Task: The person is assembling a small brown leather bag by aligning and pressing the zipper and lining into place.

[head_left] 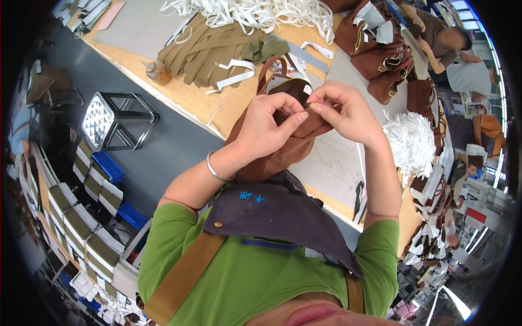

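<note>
A reddish-brown fabric bag (280, 160) stands at the table's edge against my apron, its mouth open and a loop handle (270, 68) sticking up on its far side. Over the mouth, my left hand (272, 122) pinches with thumb and forefinger, a silver bangle on its wrist. Opposite, my right hand (342, 111) is closed in a similar pinch, its fingertips nearly touching those of the left. Between the fingertips, at the bag's rim, shows a small dark bit (307, 105) with a brassy glint, too small to name. The bag's inside is mostly hidden by my hands.
Olive fabric strips (204, 51), white straps (255, 12) and an amber bottle (157, 73) lie on the table beyond. More brown bags (375, 60) and a white strap bundle (410, 142) are at right. A metal stool (100, 122) stands left. Other people work at far right.
</note>
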{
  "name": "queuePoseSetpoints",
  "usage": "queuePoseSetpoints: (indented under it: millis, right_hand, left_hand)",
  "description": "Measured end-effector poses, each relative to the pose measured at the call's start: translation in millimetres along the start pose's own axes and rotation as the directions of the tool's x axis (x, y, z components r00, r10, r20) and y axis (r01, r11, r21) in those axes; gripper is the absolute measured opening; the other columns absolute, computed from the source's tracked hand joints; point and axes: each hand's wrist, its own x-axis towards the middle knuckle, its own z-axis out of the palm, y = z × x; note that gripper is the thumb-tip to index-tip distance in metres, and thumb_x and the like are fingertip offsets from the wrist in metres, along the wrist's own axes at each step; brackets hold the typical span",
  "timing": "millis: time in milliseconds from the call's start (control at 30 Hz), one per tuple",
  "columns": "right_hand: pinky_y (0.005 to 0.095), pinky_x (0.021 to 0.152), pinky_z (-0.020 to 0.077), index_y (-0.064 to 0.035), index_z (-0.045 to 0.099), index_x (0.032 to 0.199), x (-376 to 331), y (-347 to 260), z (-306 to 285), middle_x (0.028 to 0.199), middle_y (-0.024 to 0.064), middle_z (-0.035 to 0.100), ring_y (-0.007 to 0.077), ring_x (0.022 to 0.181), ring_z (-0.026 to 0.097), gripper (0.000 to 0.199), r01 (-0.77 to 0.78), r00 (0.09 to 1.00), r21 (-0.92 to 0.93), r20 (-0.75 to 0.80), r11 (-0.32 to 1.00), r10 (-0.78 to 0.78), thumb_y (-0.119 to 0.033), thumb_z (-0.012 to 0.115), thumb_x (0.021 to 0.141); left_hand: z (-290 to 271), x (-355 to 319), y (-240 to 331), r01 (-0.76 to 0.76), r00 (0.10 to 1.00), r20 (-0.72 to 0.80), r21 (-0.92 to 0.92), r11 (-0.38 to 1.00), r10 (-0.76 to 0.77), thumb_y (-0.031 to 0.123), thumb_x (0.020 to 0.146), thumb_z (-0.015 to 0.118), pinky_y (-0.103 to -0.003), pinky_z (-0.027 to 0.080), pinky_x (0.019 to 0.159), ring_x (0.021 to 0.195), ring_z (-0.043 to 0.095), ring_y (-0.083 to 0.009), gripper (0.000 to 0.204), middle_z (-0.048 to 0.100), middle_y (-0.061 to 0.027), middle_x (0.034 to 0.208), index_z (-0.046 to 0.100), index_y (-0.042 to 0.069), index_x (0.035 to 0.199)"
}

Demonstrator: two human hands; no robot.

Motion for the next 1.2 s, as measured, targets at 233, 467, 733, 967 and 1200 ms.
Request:
queuePoseSetpoints:
  millis: [233, 467, 733, 967, 1200]
  right_hand:
    - [0.0254, 0.065, 0.0464, -0.0019, 0.069, 0.097, -3.1, -1.9, -4.5, 0.082, 0.0009, 0.064, 0.0079, 0.072, 0.055, 0.011, -0.107, 0.992, 0.078, 0.069, 0.991, 0.102, -0.008, 0.067, 0.088]
    - [0.0243, 0.067, 0.0473, -0.0013, 0.069, 0.096, -4.9, -0.3, -4.2, 0.082, -0.0001, 0.064, 0.0074, 0.074, 0.056, 0.009, -0.116, 0.99, 0.164, 0.099, 0.98, 0.1, -0.008, 0.066, 0.09]
    - [0.0208, 0.069, 0.0502, -0.0007, 0.068, 0.093, -3.3, -11.4, -5.8, 0.086, -0.0016, 0.064, 0.0044, 0.078, 0.06, 0.008, -0.122, 0.98, 0.039, 0.165, 0.992, 0.114, -0.003, 0.072, 0.088]
    - [0.0211, 0.062, 0.0451, -0.0015, 0.071, 0.09, -4.1, -2.4, 0.6, 0.074, -0.0034, 0.063, 0.0037, 0.068, 0.054, 0.012, -0.178, 0.982, 0.205, 0.1, 0.962, 0.16, -0.009, 0.077, 0.084]
    - [0.0212, 0.063, 0.0461, -0.0017, 0.072, 0.089, -2.9, -2.9, 0.5, 0.074, -0.0032, 0.064, 0.0033, 0.068, 0.054, 0.011, -0.188, 0.979, 0.202, 0.114, 0.961, 0.167, -0.01, 0.077, 0.084]
  left_hand:
    - [0.9, 1.5, 5.4, 0.064, 0.998, -0.021, 0.029, 0.998, -0.064, 0.008, 0.09, 0.071, -0.021, 0.048, 0.069, 0.075, 0.058, -0.0048, 0.01, 0.066, -0.0005, 0.082, 0.065, 0.0, 0.089]
    - [0.7, 1.5, 8.6, 0.095, 0.995, -0.006, 0.027, 0.995, -0.095, 0.008, 0.089, 0.072, -0.023, 0.049, 0.069, 0.074, 0.058, -0.0051, 0.011, 0.067, -0.0012, 0.081, 0.065, 0.0, 0.088]
    - [1.1, 1.4, 7.5, 0.014, 0.998, -0.058, 0.102, 0.995, -0.008, 0.008, 0.083, 0.074, -0.026, 0.052, 0.063, 0.065, 0.066, -0.0133, 0.012, 0.069, -0.0075, 0.071, 0.066, -0.001, 0.08]
    - [-9.1, -1.3, 16.4, -0.051, 0.998, 0.044, 0.192, 0.98, 0.043, 0.004, 0.085, 0.073, -0.025, 0.051, 0.069, 0.073, 0.064, -0.0088, 0.007, 0.07, -0.0045, 0.079, 0.068, -0.001, 0.084]
    - [-5.4, -4.5, 12.3, 0.019, 1.0, -0.022, 0.137, 0.99, -0.016, 0.004, 0.084, 0.074, -0.024, 0.051, 0.068, 0.072, 0.064, -0.0092, 0.008, 0.07, -0.0049, 0.078, 0.068, -0.002, 0.083]
